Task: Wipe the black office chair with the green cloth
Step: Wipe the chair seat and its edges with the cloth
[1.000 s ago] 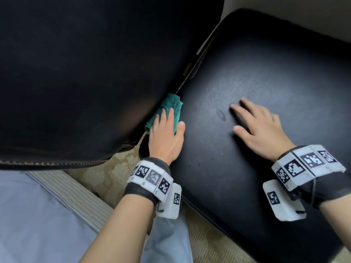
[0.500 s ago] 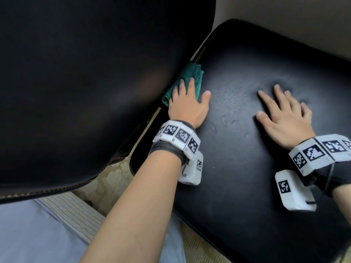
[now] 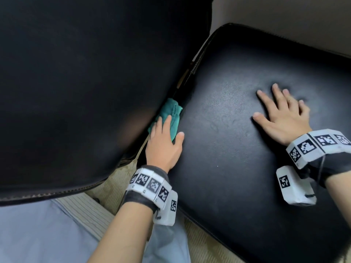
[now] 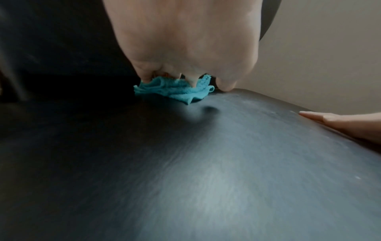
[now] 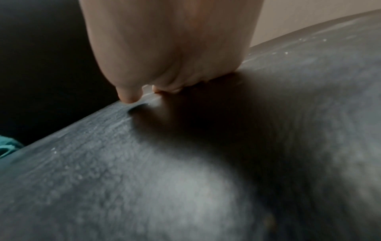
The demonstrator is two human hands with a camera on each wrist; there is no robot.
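The black office chair's seat fills the right of the head view, and its backrest fills the left. The green cloth lies bunched in the crease where they meet. My left hand presses on the cloth with straight fingers, the thumb on the seat. In the left wrist view the fingertips of my left hand push the cloth down. My right hand lies flat on the seat, fingers spread, holding nothing. The right wrist view shows my right hand denting the leather, with the cloth at the left edge.
A patterned beige carpet shows below the seat's near edge. A beige wall is behind the seat. My light blue clothing and a striped fabric fill the lower left.
My left hand slid the cloth away along the crease, then back toward me. The right hand stayed flat on the seat, shifting slightly.
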